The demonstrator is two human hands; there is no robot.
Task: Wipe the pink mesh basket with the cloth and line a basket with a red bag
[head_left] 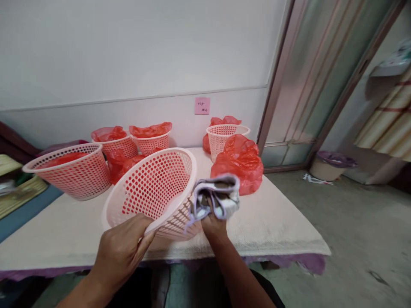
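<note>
Pink plastic basket (160,182): tilted near the front edge of the tabletop (272,226); base contact cannot be determined. Left grip (123,244): closed on the basket's rim. Right grip (214,226): closed around a folded cloth (224,196) at the basket's right side; the cloth is blurred and hides part of this grip. Red bags (117,164) behind the basket are partly obstructed. Near the rear right corner, another bag (239,167) partly covers a second basket (221,134).

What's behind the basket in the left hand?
Some red plastic, then two baskets farther back. The held basket mostly covers the rest of the plastic and anything else directly behind it.
</note>
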